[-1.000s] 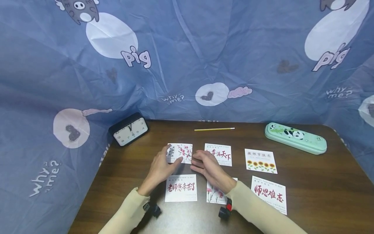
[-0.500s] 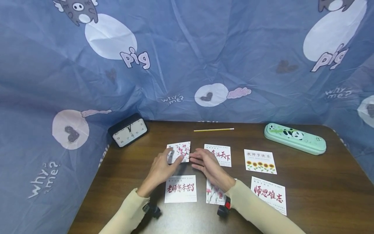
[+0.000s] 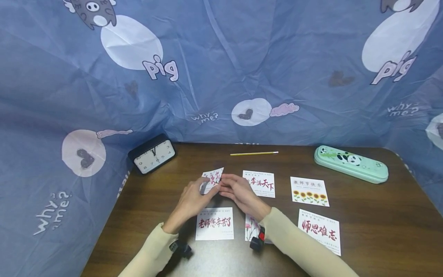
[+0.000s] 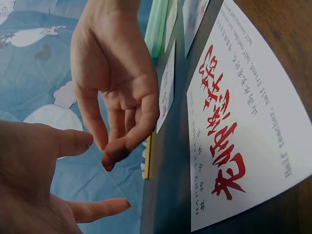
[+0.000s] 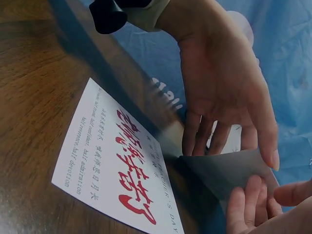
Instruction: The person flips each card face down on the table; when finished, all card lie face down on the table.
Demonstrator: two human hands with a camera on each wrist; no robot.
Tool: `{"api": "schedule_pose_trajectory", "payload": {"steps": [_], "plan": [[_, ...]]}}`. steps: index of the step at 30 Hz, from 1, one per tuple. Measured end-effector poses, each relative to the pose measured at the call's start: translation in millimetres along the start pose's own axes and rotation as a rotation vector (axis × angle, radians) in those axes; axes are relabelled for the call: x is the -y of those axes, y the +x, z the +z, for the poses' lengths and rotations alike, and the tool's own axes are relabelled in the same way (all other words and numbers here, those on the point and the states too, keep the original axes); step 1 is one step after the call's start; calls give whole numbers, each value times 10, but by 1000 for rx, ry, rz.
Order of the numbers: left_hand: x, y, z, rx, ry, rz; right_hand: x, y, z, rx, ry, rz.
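My left hand holds a white greeting card with pink blossoms, thumb on the near side and fingers behind. The card is tilted up off the table, and in the left wrist view it shows nearly edge-on. At its right edge my right hand pinches it between thumb and curled fingers. In the right wrist view the card's plain grey side faces the camera, with fingers of the left hand lying against it. Below the hands lies a card with red writing.
More cards lie on the brown table: one with red writing, a sunflower card, another red-lettered card, and a carnation card partly under the right wrist. Behind are a black clock, a pencil and a green pencil case.
The blossom card has come up from the table and now stands tilted and turned. My right hand has moved left onto its edge; the left hand has barely shifted.
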State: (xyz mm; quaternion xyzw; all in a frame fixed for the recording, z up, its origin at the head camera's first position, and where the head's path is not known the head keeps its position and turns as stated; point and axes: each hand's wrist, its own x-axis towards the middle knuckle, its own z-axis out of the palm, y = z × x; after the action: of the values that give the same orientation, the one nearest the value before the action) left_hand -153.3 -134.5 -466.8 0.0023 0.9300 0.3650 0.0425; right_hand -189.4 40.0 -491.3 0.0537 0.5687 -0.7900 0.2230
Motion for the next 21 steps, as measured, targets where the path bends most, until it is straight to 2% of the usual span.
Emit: {"api": "schedule_pose_trajectory", "payload": {"steps": [6, 10, 14, 21], "plan": [[22, 4, -11, 8, -111, 34, -21, 30, 36, 43, -1, 34], [16, -6, -18, -1, -248, 91, -28, 33, 50, 51, -5, 48], [8, -23, -35, -19, -389, 158, -36, 26, 58, 48, -4, 51], [6, -35, -60, -78, -540, 232, -26, 13, 72, 37, -41, 51]]}}
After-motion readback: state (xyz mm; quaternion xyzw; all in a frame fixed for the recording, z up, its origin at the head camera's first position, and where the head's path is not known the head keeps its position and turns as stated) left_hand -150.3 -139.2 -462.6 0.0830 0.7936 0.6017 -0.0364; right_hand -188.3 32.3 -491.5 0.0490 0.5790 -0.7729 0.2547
